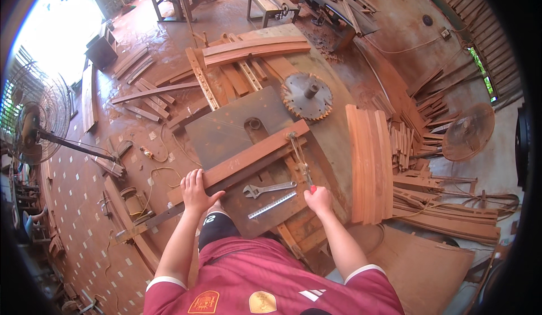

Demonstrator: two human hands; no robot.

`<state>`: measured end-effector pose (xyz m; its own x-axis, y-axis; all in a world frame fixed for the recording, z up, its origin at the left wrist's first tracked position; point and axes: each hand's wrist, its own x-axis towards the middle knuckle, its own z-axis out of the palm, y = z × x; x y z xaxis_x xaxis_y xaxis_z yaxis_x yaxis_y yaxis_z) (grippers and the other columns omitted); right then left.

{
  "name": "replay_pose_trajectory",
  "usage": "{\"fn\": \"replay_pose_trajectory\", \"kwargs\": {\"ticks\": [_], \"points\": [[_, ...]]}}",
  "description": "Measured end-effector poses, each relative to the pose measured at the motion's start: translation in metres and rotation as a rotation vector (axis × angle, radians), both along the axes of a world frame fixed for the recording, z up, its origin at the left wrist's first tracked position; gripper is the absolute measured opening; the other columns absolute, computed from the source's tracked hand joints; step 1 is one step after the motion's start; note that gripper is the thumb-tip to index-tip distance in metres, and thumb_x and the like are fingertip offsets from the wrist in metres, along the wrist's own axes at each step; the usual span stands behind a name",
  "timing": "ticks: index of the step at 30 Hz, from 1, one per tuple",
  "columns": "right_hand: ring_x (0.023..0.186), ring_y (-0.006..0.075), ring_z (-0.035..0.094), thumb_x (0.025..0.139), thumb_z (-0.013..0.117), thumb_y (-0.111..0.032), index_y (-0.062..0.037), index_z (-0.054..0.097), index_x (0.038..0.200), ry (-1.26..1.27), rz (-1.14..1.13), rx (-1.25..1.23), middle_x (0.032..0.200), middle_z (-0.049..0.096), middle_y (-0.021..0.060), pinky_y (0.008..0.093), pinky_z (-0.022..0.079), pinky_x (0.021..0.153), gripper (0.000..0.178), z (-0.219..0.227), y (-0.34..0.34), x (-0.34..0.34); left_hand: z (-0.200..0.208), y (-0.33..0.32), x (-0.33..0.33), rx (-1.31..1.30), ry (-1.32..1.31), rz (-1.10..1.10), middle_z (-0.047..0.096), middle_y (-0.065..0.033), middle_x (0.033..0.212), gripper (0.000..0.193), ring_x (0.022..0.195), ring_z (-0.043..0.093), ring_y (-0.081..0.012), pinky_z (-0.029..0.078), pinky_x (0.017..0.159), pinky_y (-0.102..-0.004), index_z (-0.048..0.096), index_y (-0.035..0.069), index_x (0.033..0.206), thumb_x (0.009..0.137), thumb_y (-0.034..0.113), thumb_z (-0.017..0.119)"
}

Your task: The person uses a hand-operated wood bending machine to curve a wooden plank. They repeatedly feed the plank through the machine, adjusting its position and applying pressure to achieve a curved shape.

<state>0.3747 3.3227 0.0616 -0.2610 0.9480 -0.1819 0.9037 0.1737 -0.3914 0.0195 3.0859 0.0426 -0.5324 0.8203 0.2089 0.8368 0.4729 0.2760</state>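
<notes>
Here the reddish wooden bar overhangs the left edge of the metal tabletop, bare surface beyond it, wrench and ruler nearer, saw blade far right, as the left hand rests, fingers open, on its near left end and the right hand grips a red handle.

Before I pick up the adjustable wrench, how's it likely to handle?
The adjustable wrench looks like metal, so it should feel stiff and probably heavy for its size. Its left end is wider, so that end may dip when lifted. It appears to lie flat on the dark tabletop, so rolling seems unlikely.
</notes>
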Motion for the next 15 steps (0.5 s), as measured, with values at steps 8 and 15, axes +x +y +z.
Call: {"fn": "replay_pose_trajectory", "kwargs": {"ticks": [8, 15], "points": [[0.069, 0.0461, 0.067, 0.079, 0.065, -0.028, 0.0006, 0.064, 0.067, 0.055, 0.010, -0.015, 0.068, 0.065, 0.0256, 0.0530, 0.052, 0.064, 0.031, -0.009, 0.002, 0.003, -0.009, -0.001, -0.002, -0.015, 0.055, 0.006, 0.062, -0.0147, 0.126, 0.102, 0.118, 0.058, -0.0324, 0.039, 0.106, -0.0461, 0.055, 0.001, 0.139, 0.071, 0.073, 0.079], [0.070, 0.0469, 0.068, 0.080, 0.065, -0.027, 0.0010, 0.066, 0.067, 0.040, 0.005, 0.024, 0.068, 0.065, 0.0258, 0.0539, 0.054, 0.066, 0.030, -0.009, 0.005, -0.007, -0.009, 0.003, -0.010, -0.011, 0.073, 0.019, 0.063, -0.0136, 0.125, 0.100, 0.117, 0.059, -0.0316, 0.040, 0.106, -0.0454, 0.056, 0.002, 0.138, 0.070, 0.073, 0.080]]}}
